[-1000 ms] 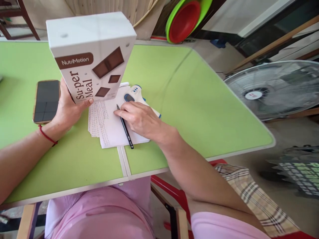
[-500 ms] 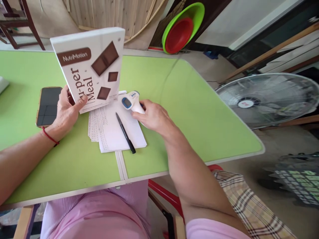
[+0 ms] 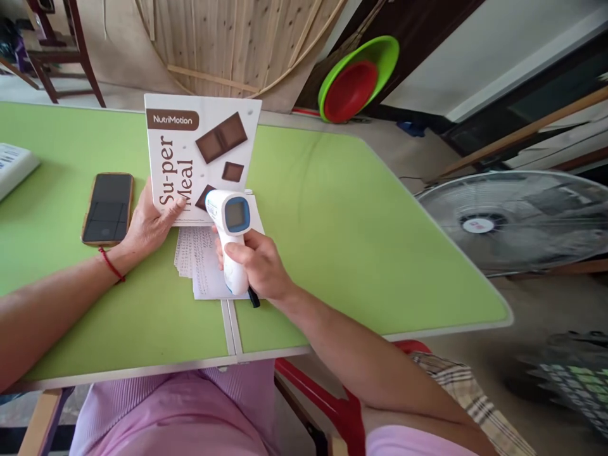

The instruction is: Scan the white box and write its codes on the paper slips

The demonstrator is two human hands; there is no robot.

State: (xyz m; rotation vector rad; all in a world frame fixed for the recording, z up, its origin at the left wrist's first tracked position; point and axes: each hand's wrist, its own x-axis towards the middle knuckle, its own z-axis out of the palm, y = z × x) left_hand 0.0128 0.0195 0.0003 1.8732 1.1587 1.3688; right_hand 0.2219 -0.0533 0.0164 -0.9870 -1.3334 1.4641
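A white box [image 3: 213, 139] printed "NutriMotion Su-per Meal" with chocolate squares stands nearly upright, its front facing me. My left hand [image 3: 154, 215] grips its lower left edge, thumb across the front. Wrapped around the handle of a white and blue infrared thermometer [image 3: 232, 266] is my right hand [image 3: 259, 263]. The thermometer is upright in front of the box's lower right part, its small screen toward me. Below lie handwritten paper sheets [image 3: 204, 278], partly hidden by box and thermometer. Only the end of a black pen [image 3: 254, 297] shows beside the handle.
A phone [image 3: 108, 209] lies on the green table [image 3: 356, 253] left of my left hand. At the far left edge sits a white device [image 3: 14, 168]. A large fan [image 3: 479, 225] stands beyond the table's right side. Green and red basins [image 3: 351, 88] lean at the back.
My right hand has lifted the thermometer off the papers and swung it upright in front of the box. The box now stands straighter and lower, shifted to the right in view.
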